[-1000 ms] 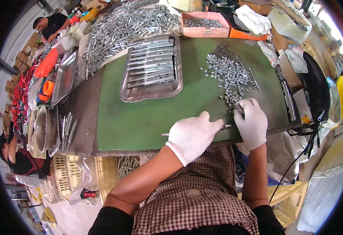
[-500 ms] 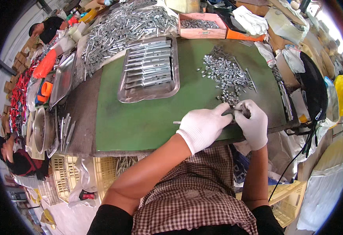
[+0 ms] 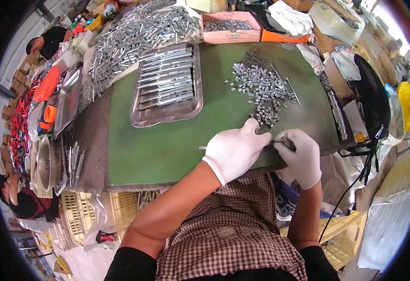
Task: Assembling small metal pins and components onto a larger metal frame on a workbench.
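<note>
In a white glove, my left hand is closed around a slim metal rod, whose bright end sticks out past the heel of the hand. My right hand, gloved too, pinches at the rod's other end, near the green mat's front edge. A small dark piece shows between its thumb and fingers; its kind is hidden. Just beyond both hands lies a pile of small shiny metal fittings, with a few thin pins on its right side. To the left, a steel tray holds a row of slender metal rod assemblies.
A heap of metal parts covers the far left. A pink box of small parts stands at the back. Loose rods and a metal bowl lie left of the green mat. Other people work at the far left.
My right hand has shifted slightly down and away from my left, widening the gap between their fingertips. The whole view has turned a little, moving the bench leftward.
</note>
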A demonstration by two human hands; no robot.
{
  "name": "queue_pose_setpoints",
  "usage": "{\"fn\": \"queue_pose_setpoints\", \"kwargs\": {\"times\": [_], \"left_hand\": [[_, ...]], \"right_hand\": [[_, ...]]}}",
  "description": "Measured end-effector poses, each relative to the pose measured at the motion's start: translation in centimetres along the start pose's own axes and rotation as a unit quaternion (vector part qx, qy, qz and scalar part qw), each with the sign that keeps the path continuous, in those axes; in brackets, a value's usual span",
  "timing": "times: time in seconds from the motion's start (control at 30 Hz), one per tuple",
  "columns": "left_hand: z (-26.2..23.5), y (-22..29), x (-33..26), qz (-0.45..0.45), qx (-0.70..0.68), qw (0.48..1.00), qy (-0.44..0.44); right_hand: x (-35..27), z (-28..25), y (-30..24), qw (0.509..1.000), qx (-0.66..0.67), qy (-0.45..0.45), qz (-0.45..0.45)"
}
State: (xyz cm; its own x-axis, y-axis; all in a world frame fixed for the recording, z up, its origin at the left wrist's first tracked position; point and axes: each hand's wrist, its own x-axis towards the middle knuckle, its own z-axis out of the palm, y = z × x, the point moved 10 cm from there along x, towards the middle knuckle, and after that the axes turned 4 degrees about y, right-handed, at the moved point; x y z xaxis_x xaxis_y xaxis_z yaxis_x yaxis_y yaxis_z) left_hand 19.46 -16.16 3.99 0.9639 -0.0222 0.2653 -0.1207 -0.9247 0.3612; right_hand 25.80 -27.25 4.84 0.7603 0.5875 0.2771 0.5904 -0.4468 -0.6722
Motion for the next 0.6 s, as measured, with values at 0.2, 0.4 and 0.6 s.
{"fn": "queue_pose_setpoints", "kwargs": {"times": [0.2,0.4,0.6], "left_hand": [[0.4,-0.1,0.0,-0.003,0.021,1.0,-0.006],[0.3,0.0,-0.2,0.008,0.035,0.999,-0.002],[0.1,0.2,-1.0,-0.001,0.044,0.999,-0.008]], "right_hand": [[-0.2,0.5,-0.1,0.998,-0.056,0.001,0.006],[1.2,-1.4,1.8,0.995,-0.014,0.096,0.021],[3.3,0.0,2.5,0.988,-0.126,0.085,-0.027]]}}
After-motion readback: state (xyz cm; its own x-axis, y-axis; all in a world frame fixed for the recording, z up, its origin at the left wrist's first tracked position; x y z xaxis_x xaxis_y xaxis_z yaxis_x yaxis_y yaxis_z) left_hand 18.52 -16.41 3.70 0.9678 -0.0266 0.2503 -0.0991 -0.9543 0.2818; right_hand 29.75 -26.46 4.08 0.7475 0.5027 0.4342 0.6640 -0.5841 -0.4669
